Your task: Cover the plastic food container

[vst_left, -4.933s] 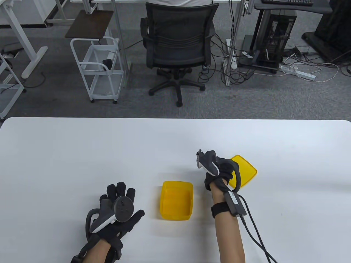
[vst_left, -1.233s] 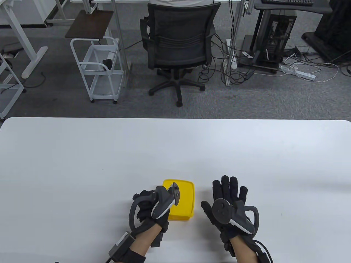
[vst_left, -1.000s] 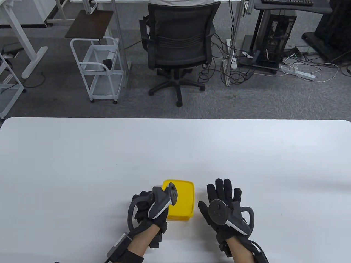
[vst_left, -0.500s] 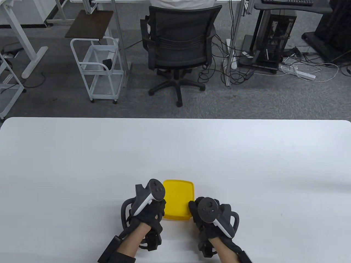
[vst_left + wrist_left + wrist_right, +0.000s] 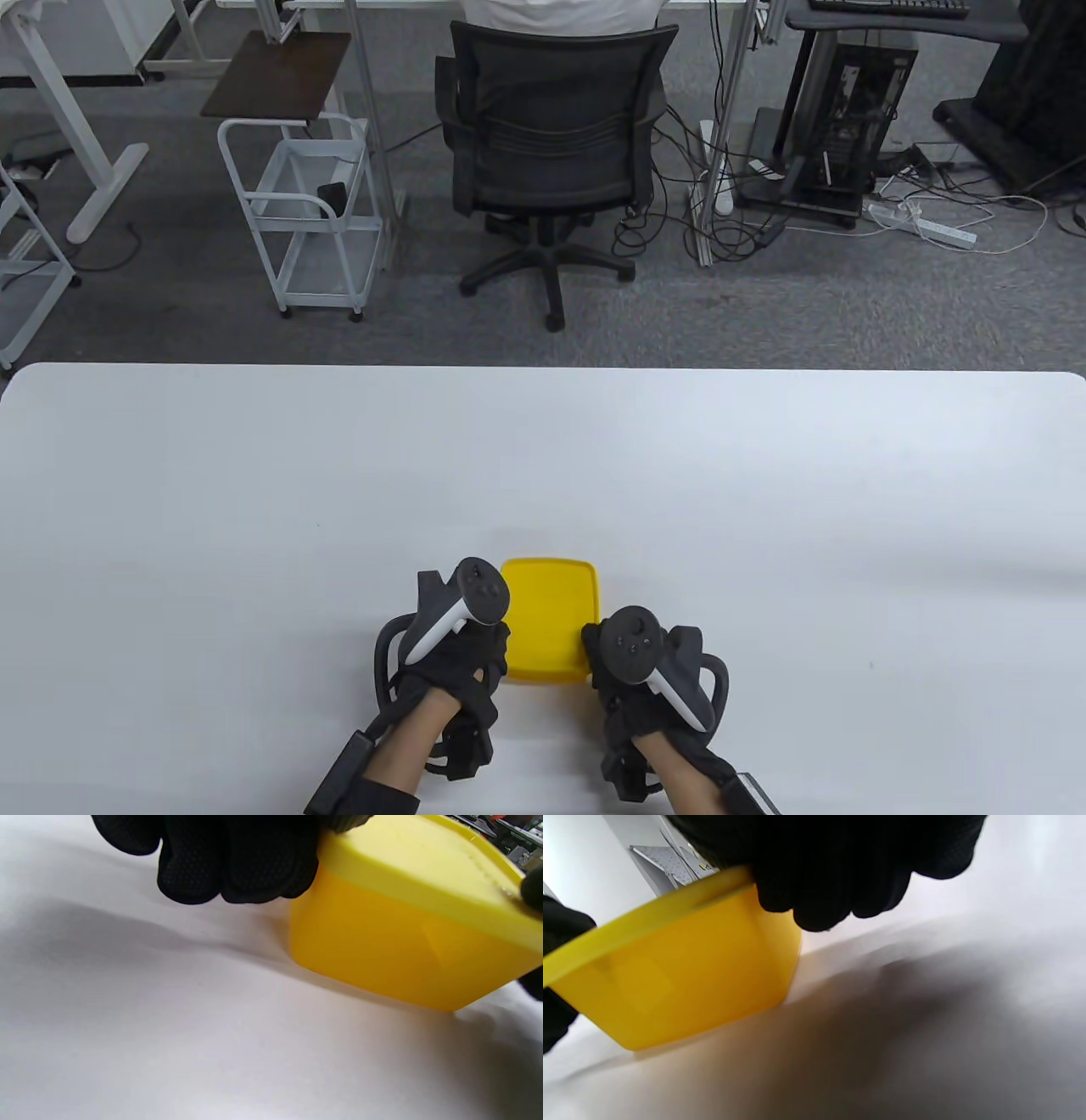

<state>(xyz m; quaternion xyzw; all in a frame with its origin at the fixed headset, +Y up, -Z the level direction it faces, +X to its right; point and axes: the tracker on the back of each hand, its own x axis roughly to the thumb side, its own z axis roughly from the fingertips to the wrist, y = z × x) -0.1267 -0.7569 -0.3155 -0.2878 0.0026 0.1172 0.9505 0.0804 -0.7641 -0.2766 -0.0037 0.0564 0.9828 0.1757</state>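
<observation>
Container: your yellow plastic food container (image 5: 547,675) sits on the white desk (image 5: 543,458), down at 6 o'clock near the front edge, right between your two hands.
Lid: the yellow lid (image 5: 551,607) lies flat on top of the container, its rim lapping over the walls on the sides the wrist views show.
Left hand: your left hand (image 5: 458,658) is at the container's 9 o'clock side, tracker up. In the left wrist view your fingers (image 5: 237,861) are bunched together and curled down over the lid's near corner, touching the rim.
Right hand: your right hand (image 5: 645,679) is at the container's 4 o'clock corner. In the right wrist view your fingers (image 5: 831,882) are pressed together, draped over the lid's edge and down onto the wall.
Grip: both hands press on the lid's edges from opposite sides; thumbs are hidden, so whether you pinch under the rim, you cannot tell.
Beyond the desk: at 12 o'clock a black office chair (image 5: 551,127) on grey carpet; at 10 o'clock a white trolley (image 5: 297,212); at 2 o'clock a computer tower (image 5: 844,110) with loose cables.
</observation>
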